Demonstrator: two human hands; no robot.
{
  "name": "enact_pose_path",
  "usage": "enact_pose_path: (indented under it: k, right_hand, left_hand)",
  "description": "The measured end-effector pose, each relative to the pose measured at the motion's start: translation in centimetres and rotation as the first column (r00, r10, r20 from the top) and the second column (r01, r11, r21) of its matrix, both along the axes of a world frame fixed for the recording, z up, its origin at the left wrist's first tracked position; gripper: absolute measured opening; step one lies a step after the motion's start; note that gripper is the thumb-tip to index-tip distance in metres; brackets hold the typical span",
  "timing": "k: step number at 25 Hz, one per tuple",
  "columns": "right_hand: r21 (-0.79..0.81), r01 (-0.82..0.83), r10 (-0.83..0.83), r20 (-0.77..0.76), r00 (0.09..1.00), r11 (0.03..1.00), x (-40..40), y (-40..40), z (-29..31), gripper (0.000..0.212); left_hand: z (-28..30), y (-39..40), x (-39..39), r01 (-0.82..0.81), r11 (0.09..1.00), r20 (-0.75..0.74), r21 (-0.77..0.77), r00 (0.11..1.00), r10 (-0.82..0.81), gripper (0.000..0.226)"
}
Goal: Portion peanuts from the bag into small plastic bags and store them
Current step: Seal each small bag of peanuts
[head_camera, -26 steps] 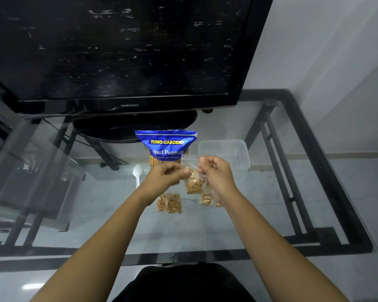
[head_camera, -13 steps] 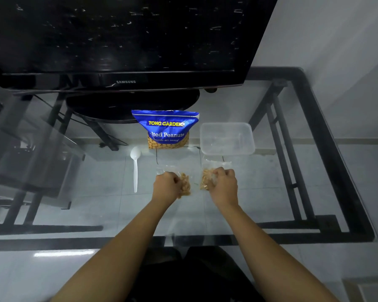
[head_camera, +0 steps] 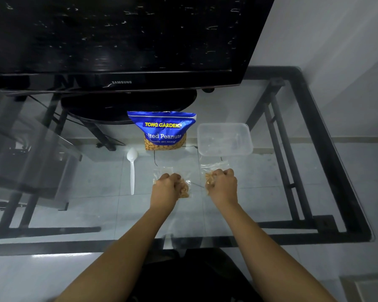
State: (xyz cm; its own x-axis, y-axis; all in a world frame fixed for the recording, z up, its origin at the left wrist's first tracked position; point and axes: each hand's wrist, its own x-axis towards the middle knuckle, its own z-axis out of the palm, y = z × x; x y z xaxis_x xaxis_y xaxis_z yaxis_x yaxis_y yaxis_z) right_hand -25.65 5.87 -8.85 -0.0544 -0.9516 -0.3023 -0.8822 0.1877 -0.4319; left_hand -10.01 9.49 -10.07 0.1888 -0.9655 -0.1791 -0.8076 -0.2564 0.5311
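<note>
- Clear plastic, rectangular and lidless, the storage container sits just beyond the right hand, its long side running left to right; judging by that, the right hand has the shorter trip to it.
- That right hand is curled tight around a small clear plastic bag of peanuts, whose empty top flap pokes out toward the container.
- The left hand is likewise closed around a second small peanut-filled bag, low over the glass tabletop; whether either bag rests on the glass I cannot tell.
- Straight beyond the left hand stands the blue "Tong Garden" salted peanuts bag, upright, just left of the container and apart from it.
- A white plastic spoon lies left of the left hand, handle pointing back toward the person.
- Nothing lies between the right hand and the container; the left hand's path would probably skirt the blue bag.
- Behind everything looms a black television on its stand.
</note>
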Motion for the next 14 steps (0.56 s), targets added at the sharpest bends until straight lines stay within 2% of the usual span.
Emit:
enact_pose_path:
  k: [4, 6, 8, 9, 11, 12, 14]
  right_hand:
    - [-0.039, 0.029, -0.027, 0.038, 0.999, 0.999, 0.0, 0.3, 0.3, 0.029]
    - [-0.054, 0.039, -0.033, 0.105, 0.994, 0.998, -0.3, 0.6, 0.5, 0.027]
    - [-0.045, 0.078, -0.061, 0.29, 0.955, 0.996, -0.7, 1.1, 0.8, 0.029]
    - [-0.021, 0.1, -0.083, 0.412, 0.907, 0.995, -0.9, 1.3, 1.1, 0.03]
    - [0.041, 0.106, -0.109, 0.608, 0.787, 0.994, -1.0, 1.5, 2.0, 0.033]
    - [0.063, 0.102, -0.117, 0.674, 0.729, 0.993, -0.8, 1.5, 2.6, 0.034]
    - [0.069, 0.095, -0.113, 0.759, 0.641, 0.993, -0.3, 1.5, 3.7, 0.034]
  left_hand:
    - [-0.3, 0.0, 0.4, 0.059, 0.998, -0.003, -0.003, 0.998, -0.059, 0.023]
    - [-0.1, 0.0, 0.5, 0.05, 0.999, -0.026, -0.004, 0.998, -0.05, 0.025]
    - [0.7, 0.0, 0.6, 0.011, 0.999, -0.07, -0.03, 0.997, -0.013, 0.028]
    - [1.2, -0.1, 0.6, -0.011, 0.998, -0.105, -0.058, 0.994, 0.005, 0.03]
    - [2.8, -0.6, 0.5, -0.068, 0.996, -0.262, -0.064, 0.964, 0.049, 0.035]
    - [3.6, -1.1, 0.3, -0.096, 0.995, -0.399, -0.024, 0.914, 0.079, 0.038]
    - [5.1, -2.0, 0.0, -0.128, 0.99, -0.669, 0.067, 0.73, 0.14, 0.041]
